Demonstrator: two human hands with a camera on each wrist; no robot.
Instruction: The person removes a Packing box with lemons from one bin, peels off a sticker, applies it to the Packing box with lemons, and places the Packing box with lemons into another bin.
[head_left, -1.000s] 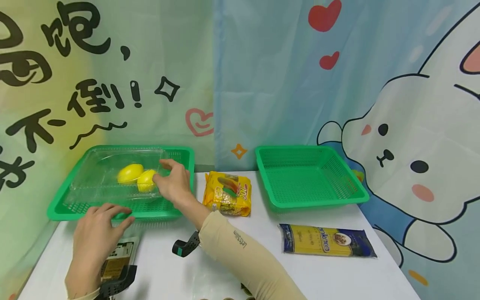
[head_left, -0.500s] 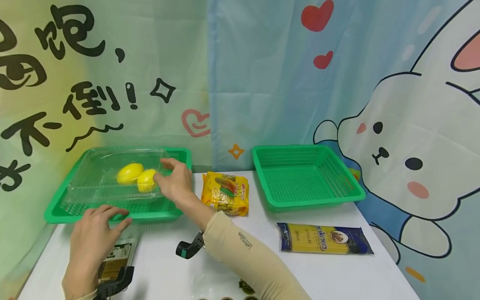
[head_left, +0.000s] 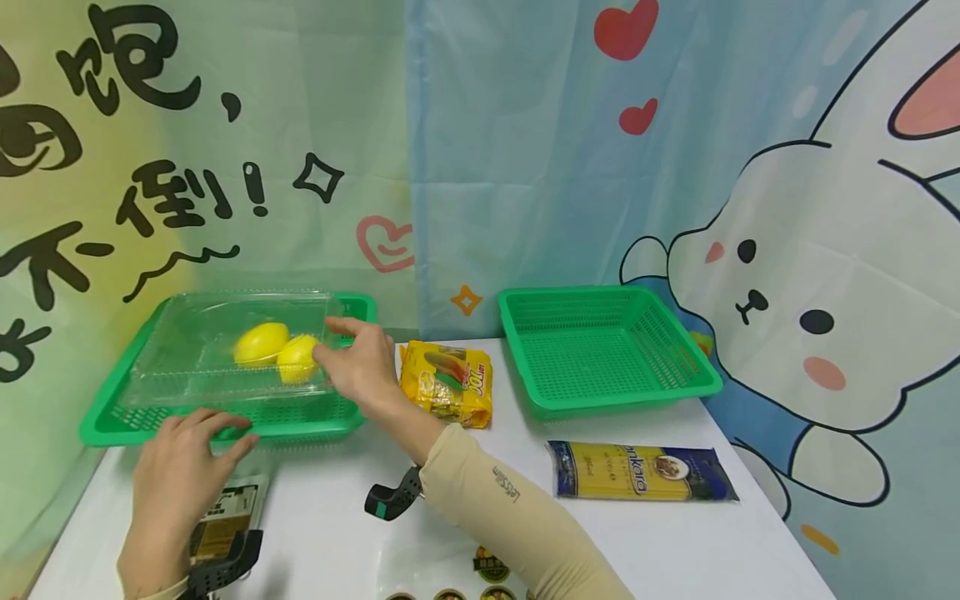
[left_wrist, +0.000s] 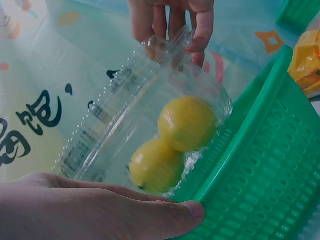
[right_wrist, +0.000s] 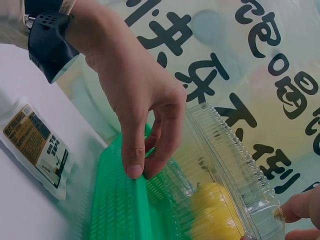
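There are two green baskets (head_left: 300,429), two lemons (head_left: 261,344), one clear box (head_left: 187,354) and four packets (head_left: 645,472).

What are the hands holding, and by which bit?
The right hand pinches the clear plastic box by its right end; the left hand pinches the left green basket by its near rim.

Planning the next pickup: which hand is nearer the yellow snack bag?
The right hand. It is just left of the yellow snack bag, at the right end of the clear container; the left hand is farther left, at the near rim of the left green basket.
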